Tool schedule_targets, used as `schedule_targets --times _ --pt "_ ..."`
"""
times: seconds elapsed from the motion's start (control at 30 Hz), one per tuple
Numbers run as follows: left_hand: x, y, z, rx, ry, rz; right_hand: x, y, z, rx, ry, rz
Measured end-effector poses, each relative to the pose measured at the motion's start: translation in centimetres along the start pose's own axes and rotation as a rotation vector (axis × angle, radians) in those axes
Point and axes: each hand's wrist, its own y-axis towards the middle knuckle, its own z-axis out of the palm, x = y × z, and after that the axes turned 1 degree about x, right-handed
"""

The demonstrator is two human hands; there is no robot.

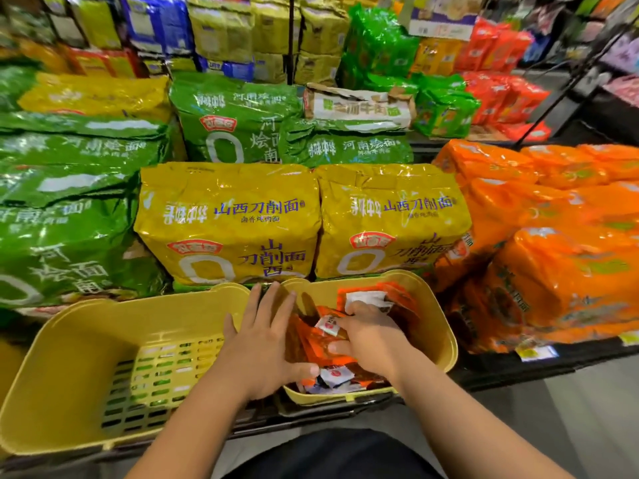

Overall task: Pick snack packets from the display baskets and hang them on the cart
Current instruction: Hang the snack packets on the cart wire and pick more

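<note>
- Our dark-clothed lap [325, 454] sits nearest, just in front of the packet basket [439, 326], a yellow plastic tub.
- Our right hand [366, 337] reaches inside that basket, fingers curled round the orange snack packets [321, 349] heaped there.
- Our left hand [262, 344] lies over the basket's left rim, fingers straight and spread, thumb against the packets.
- A slotted yellow basket [69, 368] stands just left of it; yellow noodle multipacks [228, 223] stand behind.

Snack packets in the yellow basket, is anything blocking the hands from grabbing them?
Nothing visible is. The right hand grips the snack packets inside the right yellow basket, and the left hand touches the pile from the side with straight fingers.
</note>
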Motion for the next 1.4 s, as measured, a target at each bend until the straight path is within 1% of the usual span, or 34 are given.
schedule_targets --times 0.1,0.2,0.3,0.4,0.47,0.5,0.57,0.63,0.67,0.7,0.73,0.77,0.8,0.83,0.87,0.9,0.93,0.97,1.03,1.17,1.2,1.27,1.33,1.4 --pt "0.0 0.2 0.1 0.006 -0.025 -0.017 0.0 0.9 0.0 -0.007 0.068 0.055" --pt "0.0 0.2 -0.1 0.021 -0.036 -0.017 -0.4 0.9 0.3 -0.05 0.147 -0.002" --pt "0.1 0.1 -0.3 0.028 -0.037 -0.015 -1.2 -0.9 0.5 -0.187 0.324 -0.184" --pt "0.2 -0.2 -0.6 -0.01 -0.067 0.017 -1.0 -3.2 -0.6 -0.369 0.534 -0.242" --pt "-0.2 -0.5 -1.2 -0.105 -0.17 0.094 -0.5 -4.5 -1.6 -0.503 0.698 -0.216" --pt "-0.6 -0.6 -1.4 -0.145 -0.25 0.137 -0.4 -5.2 -1.9 -0.53 0.804 -0.21" --pt "-1.4 -0.7 -1.9 -0.19 -0.524 0.154 0.1 -6.2 -2.3 -0.478 1.05 -0.242" --pt "-1.7 -0.4 -2.1 -0.232 -0.879 0.106 0.9 -6.4 -2.0 -0.394 1.252 -0.272" --pt "-1.6 -0.2 -2.0 -0.253 -0.978 0.094 1.1 -6.4 -1.7 -0.362 1.322 -0.254" --pt "-1.3 -0.1 -1.9 -0.294 -0.99 0.096 1.0 -6.2 -1.5 -0.335 1.395 -0.218" --pt "-0.9 -0.1 -1.9 -0.349 -0.949 0.112 0.7 -5.9 -1.2 -0.324 1.465 -0.175" --pt "-0.6 -0.2 -2.1 -0.408 -0.911 0.128 0.1 -5.5 -0.9 -0.358 1.465 -0.099" --pt "-0.2 -0.2 -2.2 -0.45 -0.93 0.136 -0.8 -5.1 -0.8 -0.431 1.336 -0.003" --pt "0.1 -0.2 -2.3 -0.468 -1.003 0.149 -1.7 -4.8 -0.7 -0.504 1.091 0.101" --pt "0.3 -0.2 -2.4 -0.466 -1.125 0.161 -2.4 -4.6 -0.8 -0.536 0.817 0.186" --pt "0.5 -0.1 -2.4 -0.458 -1.23 0.152 -2.8 -4.3 -0.9 -0.534 0.572 0.23" --pt "0.6 0.0 -2.3 -0.456 -1.317 0.141 -3.1 -3.9 -0.9 -0.504 0.403 0.238" --pt "0.6 -0.1 -2.3 -0.461 -1.379 0.123 -3.3 -3.3 -0.7 -0.453 0.3 0.229" --pt "0.2 -0.2 -2.2 -0.445 -1.488 0.071 -3.1 -2.1 -0.3 -0.369 0.167 0.231" --pt "-0.2 -0.6 -1.9 -0.318 -1.599 0.002 -2.7 -0.3 0.3 -0.365 0.017 0.294" --pt "-0.1 -0.7 -1.8 -0.29 -1.589 0.012 -2.8 0.2 0.4 -0.339 0.028 0.308" --pt "0.1 -0.9 -1.8 -0.255 -1.536 0.043 -3.3 0.7 0.7 -0.269 0.127 0.294" --pt "0.3 -0.9 -1.7 -0.246 -1.504 0.066 -3.9 -0.3 0.4 -0.325 0.235 0.248" --pt "0.4 -0.7 -1.7 -0.274 -1.477 0.074 -4.4 -2.7 -0.7 -0.498 0.361 0.164"
